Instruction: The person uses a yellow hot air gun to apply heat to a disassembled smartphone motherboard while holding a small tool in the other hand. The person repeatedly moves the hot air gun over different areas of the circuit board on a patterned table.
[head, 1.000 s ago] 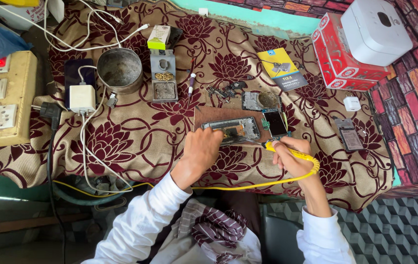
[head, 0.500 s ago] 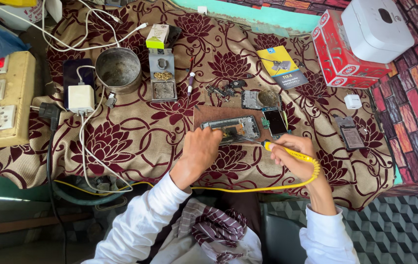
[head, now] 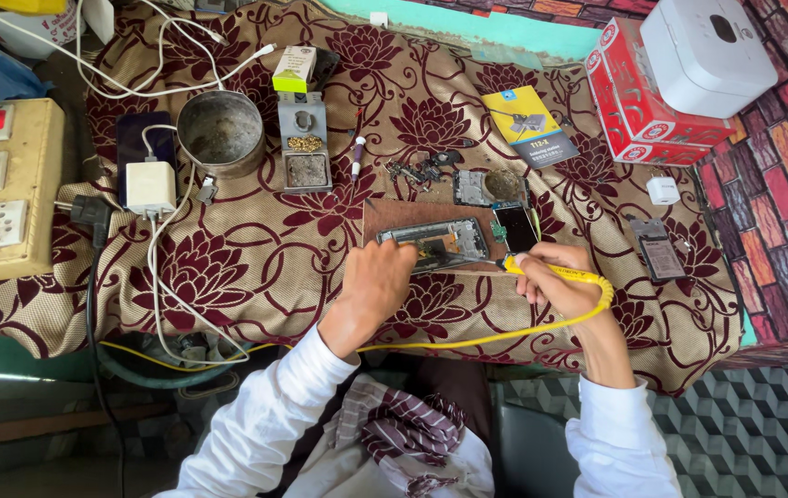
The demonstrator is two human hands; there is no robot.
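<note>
- A table (head: 255, 267) draped in a beige cloth patterned with maroon flowers carries a spread of repair gear.
- A brown board (head: 394, 218) lies near its middle, bearing an opened phone (head: 435, 243).
- Left of the board: a grey metal pot (head: 220, 132), a soldering-iron stand (head: 304, 144), a white charger (head: 150, 186) with trailing cables.
- Beyond the board: small loose parts (head: 421, 171), a yellow-and-blue booklet (head: 527, 124).
- Right of the board: a second phone (head: 515, 227), a flat dark module (head: 658, 251), a small white adapter (head: 663, 190), a red box (head: 645, 111).
</note>
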